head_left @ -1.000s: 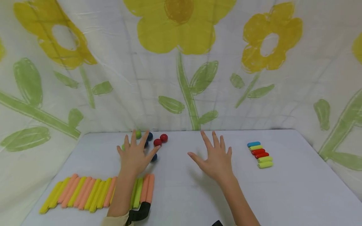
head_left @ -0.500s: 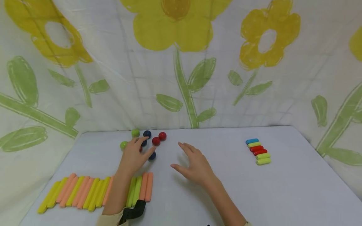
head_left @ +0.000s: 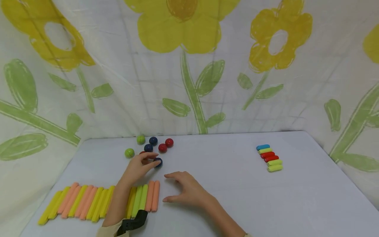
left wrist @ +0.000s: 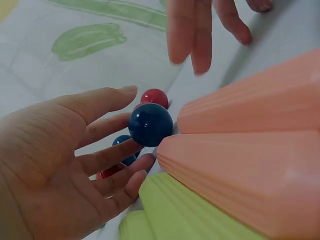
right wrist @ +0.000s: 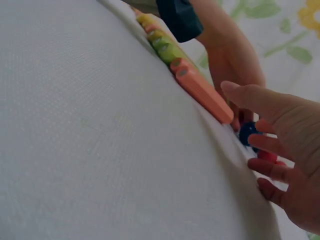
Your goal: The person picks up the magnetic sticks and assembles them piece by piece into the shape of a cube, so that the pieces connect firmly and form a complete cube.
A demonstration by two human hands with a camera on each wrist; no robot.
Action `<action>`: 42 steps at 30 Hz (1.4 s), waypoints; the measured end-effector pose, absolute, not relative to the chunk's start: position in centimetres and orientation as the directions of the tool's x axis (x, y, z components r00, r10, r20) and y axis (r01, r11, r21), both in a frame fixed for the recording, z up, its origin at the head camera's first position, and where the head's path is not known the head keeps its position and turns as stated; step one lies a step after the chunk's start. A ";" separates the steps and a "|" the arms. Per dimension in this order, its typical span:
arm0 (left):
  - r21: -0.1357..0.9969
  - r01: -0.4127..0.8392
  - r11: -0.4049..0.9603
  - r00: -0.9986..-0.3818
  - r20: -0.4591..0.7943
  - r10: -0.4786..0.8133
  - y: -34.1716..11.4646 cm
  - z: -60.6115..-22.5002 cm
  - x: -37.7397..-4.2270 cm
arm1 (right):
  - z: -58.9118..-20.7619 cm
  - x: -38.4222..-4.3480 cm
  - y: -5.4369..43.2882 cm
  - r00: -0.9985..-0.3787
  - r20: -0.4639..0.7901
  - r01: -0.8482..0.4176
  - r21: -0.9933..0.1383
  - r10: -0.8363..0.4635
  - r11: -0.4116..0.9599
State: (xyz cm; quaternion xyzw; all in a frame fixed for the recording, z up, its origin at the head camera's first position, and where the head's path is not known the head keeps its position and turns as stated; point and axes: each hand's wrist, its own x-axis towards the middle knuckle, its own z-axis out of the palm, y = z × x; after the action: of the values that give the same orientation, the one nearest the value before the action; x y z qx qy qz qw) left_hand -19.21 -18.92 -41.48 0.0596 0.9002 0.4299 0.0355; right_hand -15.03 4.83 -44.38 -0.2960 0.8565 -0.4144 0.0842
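My left hand [head_left: 137, 168] reaches over the far side of a row of thick ridged sticks [head_left: 152, 196]. Its thumb and index finger lie around a dark blue ball [head_left: 159, 162], loosely spread. In the left wrist view, the thumb tip stands apart from that blue ball [left wrist: 150, 125], while the ball covers some fingertips; contact cannot be told. My right hand [head_left: 190, 191] hovers right of the pink sticks, thumb and fingers parted in a C shape, holding nothing. The right wrist view shows the pink stick [right wrist: 205, 95] and the blue ball [right wrist: 249, 134] beyond its fingers.
Behind the left hand lie two green balls [head_left: 129, 152], two more blue balls [head_left: 148, 147] and several red balls [head_left: 163, 147]. Short blue, yellow-green and red sticks [head_left: 270, 158] line up at the right of the white table [head_left: 225, 171]. A flowered cloth [head_left: 195, 75] hangs behind.
Both hands were raised with fingers spread. The left hand has come down to the near blue ball. The right hand has moved left and nearer, turning sideways with its fingers curving.
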 end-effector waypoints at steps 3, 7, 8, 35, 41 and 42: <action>0.806 0.051 0.590 -0.985 -0.057 0.162 -19.1 -41.6 -19.3 | -44.8 -14.7 4.4 -0.797 0.081 -0.448 -0.744 -0.599 0.495; 0.824 0.030 0.565 -0.977 -0.095 0.191 -19.3 -41.7 -19.4 | -45.1 -14.3 3.8 -0.785 0.053 -0.483 -0.676 -0.617 0.556; 0.827 0.024 0.562 -0.975 -0.105 0.197 -19.4 -41.7 -19.4 | -45.2 -14.2 3.7 -0.785 0.048 -0.490 -0.658 -0.618 0.572; 0.870 -0.040 0.492 -0.975 -0.141 0.172 -19.2 -42.2 -19.5 | -45.7 -13.3 2.4 -0.758 0.136 -0.608 -0.503 -0.638 0.615; 0.872 -0.047 0.487 -0.978 -0.140 0.156 -19.1 -42.3 -19.5 | -45.3 -13.2 2.6 -0.779 0.113 -0.567 -0.546 -0.617 0.616; 0.872 -0.049 0.488 -0.978 -0.140 0.152 -19.1 -42.3 -19.5 | -45.2 -13.2 2.7 -0.785 0.110 -0.556 -0.559 -0.610 0.615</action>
State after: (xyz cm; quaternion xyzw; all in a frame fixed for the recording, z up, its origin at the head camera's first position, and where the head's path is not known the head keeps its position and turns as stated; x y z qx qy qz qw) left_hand -19.50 -19.08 -42.27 0.0302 0.8568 0.5051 0.0996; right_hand -13.21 2.67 -45.22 -0.3248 0.8974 -0.2952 0.0458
